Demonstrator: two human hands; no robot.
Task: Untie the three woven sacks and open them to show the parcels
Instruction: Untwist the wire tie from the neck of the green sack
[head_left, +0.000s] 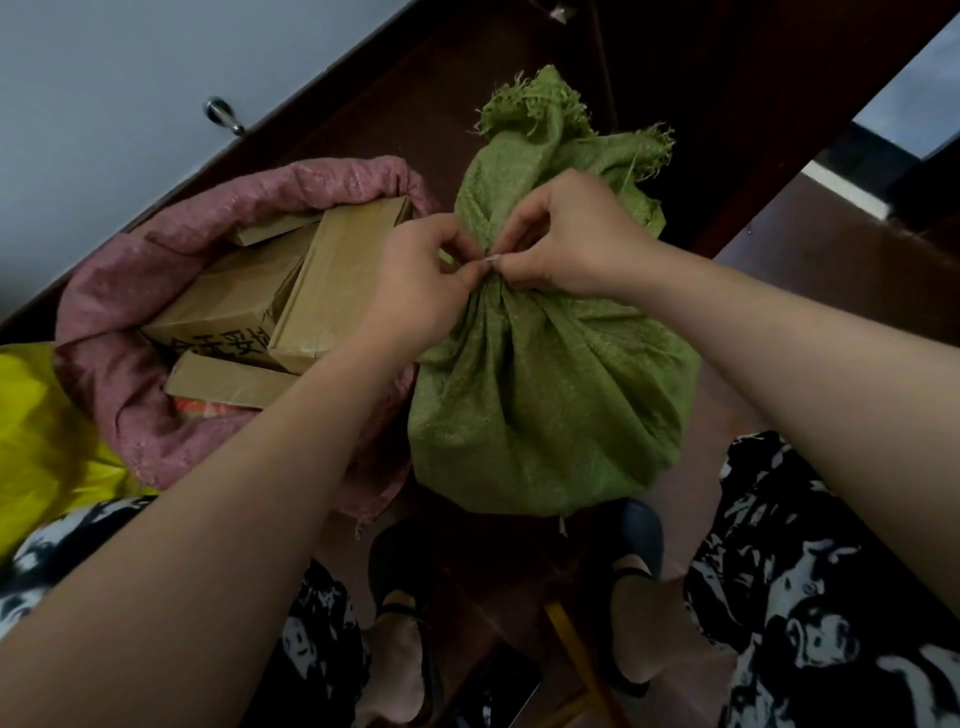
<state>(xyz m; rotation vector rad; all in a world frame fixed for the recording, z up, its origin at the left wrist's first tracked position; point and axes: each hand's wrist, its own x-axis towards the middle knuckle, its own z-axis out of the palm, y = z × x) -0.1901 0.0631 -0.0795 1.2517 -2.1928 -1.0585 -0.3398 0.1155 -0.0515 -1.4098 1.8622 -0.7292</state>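
Hands, two (415, 275) (566, 244), pinch one tied green sack (545, 395).

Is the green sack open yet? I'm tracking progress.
No: the green sack is bunched shut at its neck, where both hands, left and right, pinch the tie.

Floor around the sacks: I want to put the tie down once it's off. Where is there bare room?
Bare dark floor shows right of the green sack, beyond the right hand. Another strip lies behind the pink sack, along the door. The left is crowded: pink sack with boxes, yellow bag. Feet fill the near floor.
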